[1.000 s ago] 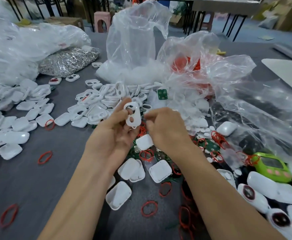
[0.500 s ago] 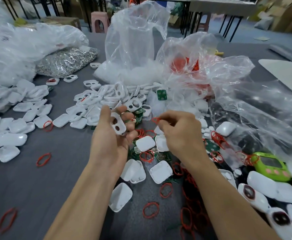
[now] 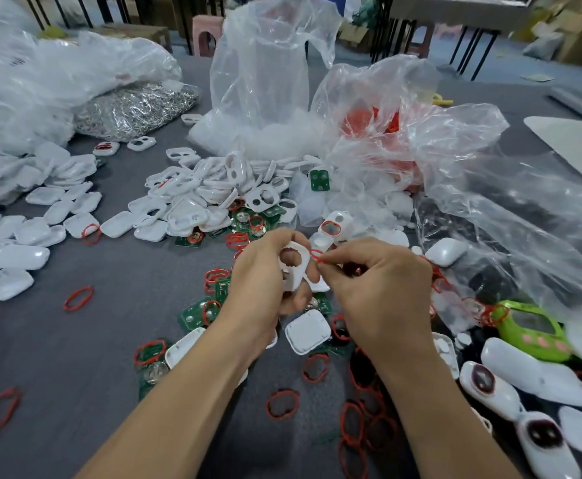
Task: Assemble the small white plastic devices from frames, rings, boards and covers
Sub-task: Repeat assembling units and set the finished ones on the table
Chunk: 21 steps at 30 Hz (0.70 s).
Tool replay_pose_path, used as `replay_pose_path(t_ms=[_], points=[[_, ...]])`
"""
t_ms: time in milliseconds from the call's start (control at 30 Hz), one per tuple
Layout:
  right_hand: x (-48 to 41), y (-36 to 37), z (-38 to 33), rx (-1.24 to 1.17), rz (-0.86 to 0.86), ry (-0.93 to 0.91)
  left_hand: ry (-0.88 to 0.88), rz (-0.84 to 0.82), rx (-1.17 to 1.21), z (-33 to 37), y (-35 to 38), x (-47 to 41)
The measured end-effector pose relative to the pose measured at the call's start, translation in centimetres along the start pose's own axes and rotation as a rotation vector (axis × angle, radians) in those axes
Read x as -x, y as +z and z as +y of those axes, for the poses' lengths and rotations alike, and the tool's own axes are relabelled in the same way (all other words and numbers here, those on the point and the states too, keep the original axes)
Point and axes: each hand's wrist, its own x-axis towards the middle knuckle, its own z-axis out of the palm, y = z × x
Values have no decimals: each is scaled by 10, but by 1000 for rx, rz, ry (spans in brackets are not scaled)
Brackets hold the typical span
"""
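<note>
A worker's left hand point(image 3: 265, 271) pinches a white plastic frame point(image 3: 294, 269) above the grey table point(image 3: 75, 357), thumb and fingers closed on its edges so the large opening faces up, while the right hand point(image 3: 376, 288) holds a thin red ring point(image 3: 317, 256) between thumb and forefinger, the ring touching the frame's rim at about 2 o'clock. Both hands are curled nearly shut, each on its own part. The step in hand appears to be seating the ring around the frame's opening. To do it well, the left hand should keep the frame steady and level, fingertips clear of the opening, while the right lays one side of the ring into place first, then walks it round the rim so it sits flat without twisting. The soft ring may spring out if pressed only at one point.

Supplies lie all round: a heap of white frames point(image 3: 199, 198) at 11 o'clock from the hands, green boards point(image 3: 192, 312) just beside the left wrist at 8 o'clock, loose red rings point(image 3: 282, 404) scattered at 6 o'clock, and white covers point(image 3: 9, 283) well apart at 9 o'clock. Clear plastic bags point(image 3: 265, 81) stand at 12 o'clock, and a green toy-like device point(image 3: 531, 331) rests at 4 o'clock
</note>
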Motion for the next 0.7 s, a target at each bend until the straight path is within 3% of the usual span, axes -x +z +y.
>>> replay_pose_path(t_ms=[67,267,433,700], points=[[-1,-1,0,-15,-40,-18,30,18,-44,-2,1,-1],[-3,-7,5,-165,-129,155,33,2,-79,-3,1,-2],[-9,-8,12,-402,-75,316,46,-38,-39,-5,2,-4],[-10,-5,12,-640,-9,332,152,-68,-241,-10,-6,-11]])
